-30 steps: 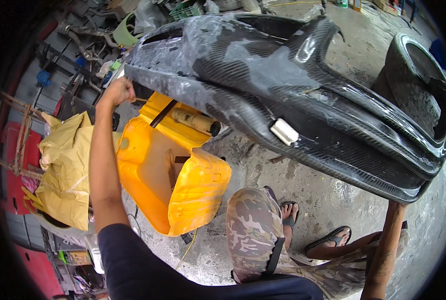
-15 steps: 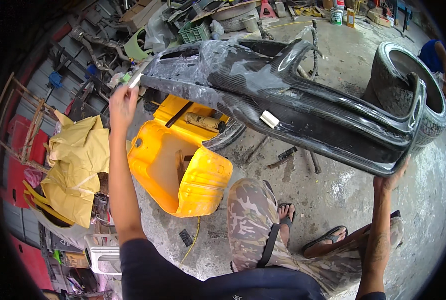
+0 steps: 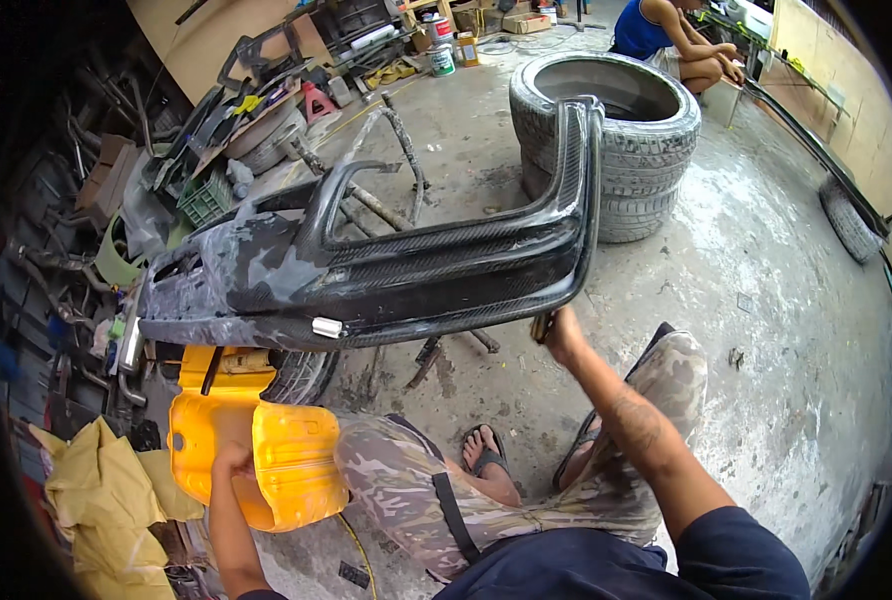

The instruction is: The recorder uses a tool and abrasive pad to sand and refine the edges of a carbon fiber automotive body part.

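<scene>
A carbon-fibre bumper-like panel (image 3: 436, 270) with whitish patches lies across the middle, with a small white block (image 3: 327, 327) at its near edge. Below it on the left is a cut-open yellow plastic container (image 3: 301, 470), with a brownish tube (image 3: 246, 362) in its back part. My left hand (image 3: 232, 462) reaches into the container, its fingers mostly hidden. My right hand (image 3: 564, 335) is closed around a small dark object, hard to make out, just below the panel's right corner.
Stacked tyres (image 3: 606, 190) stand behind the panel, among rough metal supports (image 3: 411, 150). A co-worker (image 3: 666, 40) crouches at the back right. Pipes, crates and parts (image 3: 96, 190) crowd the left. Yellow paper or sheeting (image 3: 106, 480) lies lower left. My knees are below the panel.
My left hand has come down from the panel's left end into the container. My right hand now holds something below the panel's corner. The view has swung rightward, showing more tyres and the co-worker.
</scene>
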`<state>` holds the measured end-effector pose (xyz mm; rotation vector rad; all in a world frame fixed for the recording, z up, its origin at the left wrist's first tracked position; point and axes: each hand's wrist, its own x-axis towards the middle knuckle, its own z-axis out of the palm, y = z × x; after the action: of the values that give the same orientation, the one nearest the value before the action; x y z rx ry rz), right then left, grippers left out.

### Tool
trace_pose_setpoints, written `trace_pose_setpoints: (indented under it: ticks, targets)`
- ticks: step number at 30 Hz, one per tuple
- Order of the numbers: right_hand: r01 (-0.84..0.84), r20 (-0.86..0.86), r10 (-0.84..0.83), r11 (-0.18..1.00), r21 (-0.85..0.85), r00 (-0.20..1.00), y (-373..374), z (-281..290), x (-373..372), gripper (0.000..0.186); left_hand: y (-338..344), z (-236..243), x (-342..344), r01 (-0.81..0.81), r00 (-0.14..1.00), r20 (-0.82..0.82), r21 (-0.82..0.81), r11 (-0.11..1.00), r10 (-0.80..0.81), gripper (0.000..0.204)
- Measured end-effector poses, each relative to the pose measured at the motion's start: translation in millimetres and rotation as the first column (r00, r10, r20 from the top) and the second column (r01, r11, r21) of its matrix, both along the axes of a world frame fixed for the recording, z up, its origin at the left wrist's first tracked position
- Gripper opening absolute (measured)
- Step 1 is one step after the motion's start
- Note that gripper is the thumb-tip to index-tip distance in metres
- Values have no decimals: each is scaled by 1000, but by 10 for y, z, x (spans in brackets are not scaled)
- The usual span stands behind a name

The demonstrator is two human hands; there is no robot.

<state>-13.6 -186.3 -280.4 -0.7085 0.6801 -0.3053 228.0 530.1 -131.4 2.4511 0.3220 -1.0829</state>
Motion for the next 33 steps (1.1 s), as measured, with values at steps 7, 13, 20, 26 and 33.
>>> trace_pose_setpoints:
  ticks: [7, 13, 20, 26, 33]
  targets:
    - [-471, 103, 460, 866, 166, 882, 1430, 160, 301, 34, -561, 1578, -378, -144, 818, 243, -791, 595, 521, 24]
    - [-648, 141, 633, 752, 118, 761, 2488, 609, 894, 32, -2184, 2165, -993, 144, 879, 439, -614, 776, 185, 33]
    - [-523, 189, 515, 852, -7, 836, 2659, 483, 1191, 34, -2883, 1325, -1149, 374, 828, 558, -487, 789, -48, 33]
    - [-517, 80, 514, 856, 23, 854, 2536, 233, 811, 33, -2807, -10, -1021, 391, 831, 544, -425, 816, -115, 27]
    - [-468, -130, 459, 772, -430, 879, 1232, -574, 192, 34, -2705, 289, -1548, 292, 827, 553, -571, 767, 97, 22]
